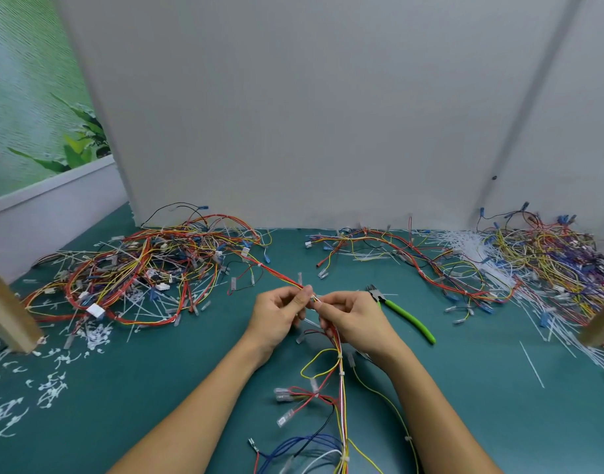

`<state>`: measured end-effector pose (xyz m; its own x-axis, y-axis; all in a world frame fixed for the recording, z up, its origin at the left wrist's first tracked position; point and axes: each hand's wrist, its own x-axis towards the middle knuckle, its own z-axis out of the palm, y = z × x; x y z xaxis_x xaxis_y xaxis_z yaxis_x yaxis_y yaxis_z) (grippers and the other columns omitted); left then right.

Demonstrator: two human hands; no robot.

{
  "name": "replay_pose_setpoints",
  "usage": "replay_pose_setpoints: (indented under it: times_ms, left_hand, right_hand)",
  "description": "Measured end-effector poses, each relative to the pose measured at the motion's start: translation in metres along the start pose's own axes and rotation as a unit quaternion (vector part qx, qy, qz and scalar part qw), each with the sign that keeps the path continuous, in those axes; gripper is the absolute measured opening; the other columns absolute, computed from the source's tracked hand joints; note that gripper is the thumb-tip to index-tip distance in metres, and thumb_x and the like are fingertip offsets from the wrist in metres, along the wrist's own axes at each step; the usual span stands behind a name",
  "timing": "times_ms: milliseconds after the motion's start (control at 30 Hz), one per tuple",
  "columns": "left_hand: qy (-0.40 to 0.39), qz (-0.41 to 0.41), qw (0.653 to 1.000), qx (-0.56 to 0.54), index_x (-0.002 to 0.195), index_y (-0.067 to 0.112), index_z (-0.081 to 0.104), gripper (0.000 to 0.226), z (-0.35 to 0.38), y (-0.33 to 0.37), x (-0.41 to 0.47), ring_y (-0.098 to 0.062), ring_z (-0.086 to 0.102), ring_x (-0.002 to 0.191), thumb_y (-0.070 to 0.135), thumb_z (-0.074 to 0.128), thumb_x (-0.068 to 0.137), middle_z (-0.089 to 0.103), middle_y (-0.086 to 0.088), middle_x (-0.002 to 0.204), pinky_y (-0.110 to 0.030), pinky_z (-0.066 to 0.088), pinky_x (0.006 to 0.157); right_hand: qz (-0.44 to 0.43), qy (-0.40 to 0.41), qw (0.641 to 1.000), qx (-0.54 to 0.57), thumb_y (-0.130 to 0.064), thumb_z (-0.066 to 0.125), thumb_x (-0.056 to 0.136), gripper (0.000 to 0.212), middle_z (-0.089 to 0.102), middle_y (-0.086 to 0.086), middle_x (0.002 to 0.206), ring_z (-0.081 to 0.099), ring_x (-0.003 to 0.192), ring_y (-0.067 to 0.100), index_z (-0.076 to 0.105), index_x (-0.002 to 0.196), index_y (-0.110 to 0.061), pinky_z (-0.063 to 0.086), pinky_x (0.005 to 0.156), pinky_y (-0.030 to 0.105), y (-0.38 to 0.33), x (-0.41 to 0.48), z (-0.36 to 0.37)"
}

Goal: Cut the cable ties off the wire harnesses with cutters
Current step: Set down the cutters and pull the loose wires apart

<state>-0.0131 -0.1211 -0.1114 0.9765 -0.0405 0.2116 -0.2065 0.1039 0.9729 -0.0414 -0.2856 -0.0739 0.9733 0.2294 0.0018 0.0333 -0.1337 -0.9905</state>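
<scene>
A wire harness (340,378) of red, yellow, white and blue wires runs from the bottom edge up to my hands, then off toward the left pile. My left hand (280,314) pinches the bundle from the left. My right hand (353,319) pinches it from the right, at a small white cable tie (318,304) between the fingertips. More white ties (340,356) sit on the bundle below. The green-handled cutters (405,316) lie on the mat just right of my right hand, untouched.
A big tangle of harnesses (136,271) fills the left of the green mat (157,388). Another tangle (547,261) with white ties lies at the right. Cut tie scraps (51,388) litter the front left. Wooden posts (6,313) stand at both sides, a grey wall behind.
</scene>
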Motion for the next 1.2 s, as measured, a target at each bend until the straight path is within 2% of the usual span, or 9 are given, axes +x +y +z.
replay_pose_setpoints:
  times_ms: [200, 367, 567, 733, 833, 933, 1033, 1100, 1200]
  left_hand:
    - [0.056, -0.035, 0.996, -0.064, 0.075, 0.012, 0.068, 0.031, -0.002, 0.004, 0.001, -0.015, 0.043, 0.047, 0.042, 0.069, 0.083, 0.052, -0.003, 0.057, -0.020, 0.038, 0.039]
    - [0.000, -0.046, 0.996, -0.073, 0.088, 0.015, 0.077, 0.030, -0.005, 0.003, 0.000, -0.014, 0.045, 0.052, 0.043, 0.072, 0.080, 0.053, -0.004, 0.060, -0.021, 0.040, 0.051]
    - [0.038, -0.063, 0.991, -0.112, 0.082, 0.011, 0.070, 0.027, -0.002, 0.009, 0.000, -0.016, 0.044, 0.049, 0.038, 0.072, 0.078, 0.050, -0.008, 0.059, -0.023, 0.040, 0.046]
    - [0.040, -0.055, 0.991, -0.117, 0.090, 0.006, 0.070, 0.031, -0.002, 0.011, -0.001, -0.013, 0.043, 0.051, 0.035, 0.069, 0.080, 0.048, -0.004, 0.056, -0.022, 0.040, 0.048]
    - [0.001, -0.046, 0.996, -0.080, 0.087, 0.011, 0.077, 0.027, -0.003, 0.011, -0.002, -0.014, 0.050, 0.056, 0.037, 0.068, 0.083, 0.054, -0.005, 0.059, -0.024, 0.044, 0.056]
    - [-0.022, -0.057, 0.997, -0.057, 0.075, 0.014, 0.078, 0.029, -0.002, 0.012, -0.004, -0.014, 0.058, 0.058, 0.043, 0.073, 0.077, 0.065, -0.005, 0.064, -0.023, 0.050, 0.058]
    - [0.027, -0.091, 0.990, -0.100, 0.071, 0.014, 0.076, 0.028, -0.003, 0.016, -0.003, -0.015, 0.056, 0.053, 0.042, 0.073, 0.076, 0.063, -0.006, 0.062, -0.025, 0.049, 0.054]
    - [0.071, -0.116, 0.974, -0.182, 0.073, 0.012, 0.074, 0.026, -0.008, 0.020, 0.001, -0.011, 0.053, 0.046, 0.038, 0.071, 0.078, 0.059, -0.002, 0.058, -0.021, 0.047, 0.046]
    - [0.099, -0.128, 0.958, -0.236, 0.080, 0.010, 0.070, 0.026, -0.014, 0.022, 0.003, -0.008, 0.052, 0.042, 0.036, 0.070, 0.079, 0.059, 0.000, 0.057, -0.019, 0.045, 0.041]
  right_hand:
    - [0.013, -0.044, 0.999, -0.022, -0.019, 0.070, 0.098, 0.013, 0.067, 0.000, 0.065, 0.051, 0.047, 0.004, 0.073, 0.090, -0.010, 0.035, 0.044, 0.010, -0.004, -0.003, 0.000]
    - [0.022, -0.044, 0.999, -0.016, -0.019, 0.068, 0.099, 0.019, 0.063, 0.001, 0.063, 0.043, 0.046, 0.006, 0.076, 0.083, -0.012, 0.029, 0.042, 0.015, -0.004, -0.003, 0.002]
    - [0.030, -0.067, 0.997, -0.023, -0.047, 0.083, 0.084, 0.030, 0.071, -0.004, 0.080, 0.053, 0.057, 0.013, 0.076, 0.101, -0.023, 0.039, 0.047, 0.018, -0.004, -0.006, 0.001]
    - [0.013, -0.081, 0.996, -0.029, -0.034, 0.084, 0.085, 0.019, 0.070, 0.015, 0.072, 0.049, 0.042, 0.014, 0.077, 0.077, -0.018, 0.033, 0.042, 0.019, -0.001, -0.003, -0.001]
    - [0.000, -0.070, 0.997, -0.042, -0.032, 0.082, 0.088, 0.022, 0.069, 0.023, 0.071, 0.048, 0.043, 0.013, 0.077, 0.079, -0.013, 0.033, 0.044, 0.019, 0.000, -0.003, -0.001]
    - [-0.006, -0.071, 0.997, -0.040, -0.031, 0.079, 0.091, 0.023, 0.067, 0.017, 0.068, 0.050, 0.045, 0.013, 0.076, 0.083, -0.010, 0.035, 0.045, 0.020, 0.000, -0.004, 0.002]
    - [0.006, -0.084, 0.996, -0.024, -0.037, 0.074, 0.094, 0.029, 0.071, 0.005, 0.071, 0.058, 0.048, 0.014, 0.076, 0.091, -0.009, 0.041, 0.045, 0.021, -0.003, -0.006, 0.001]
    - [0.036, -0.148, 0.988, -0.038, -0.040, 0.073, 0.095, 0.029, 0.076, 0.003, 0.081, 0.064, 0.053, 0.015, 0.074, 0.093, -0.011, 0.044, 0.047, 0.021, -0.005, -0.009, -0.002]
    - [0.046, -0.198, 0.979, -0.033, -0.029, 0.075, 0.095, 0.018, 0.077, 0.006, 0.090, 0.063, 0.055, 0.015, 0.074, 0.098, -0.011, 0.046, 0.051, 0.021, -0.004, -0.011, -0.003]
